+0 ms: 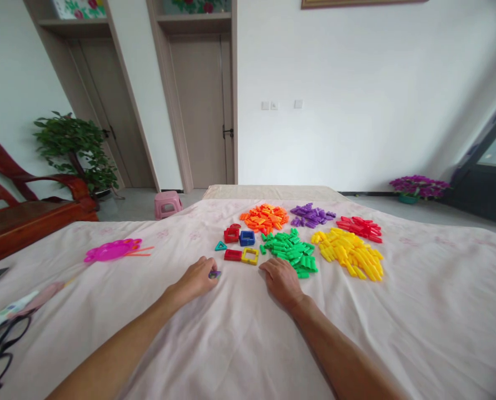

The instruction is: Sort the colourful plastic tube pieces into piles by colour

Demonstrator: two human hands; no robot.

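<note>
My left hand is closed on a small purple piece, low over the cloth. My right hand rests on the cloth beside the green pile, its fingers curled down; what is under them is hidden. Between and beyond the hands lie a yellow square frame, a red piece, a blue frame, a red frame and a teal triangle.
Orange, purple, red and yellow piles lie beyond and to the right. At left are a magenta tray, orange sticks and black glasses on the cloth.
</note>
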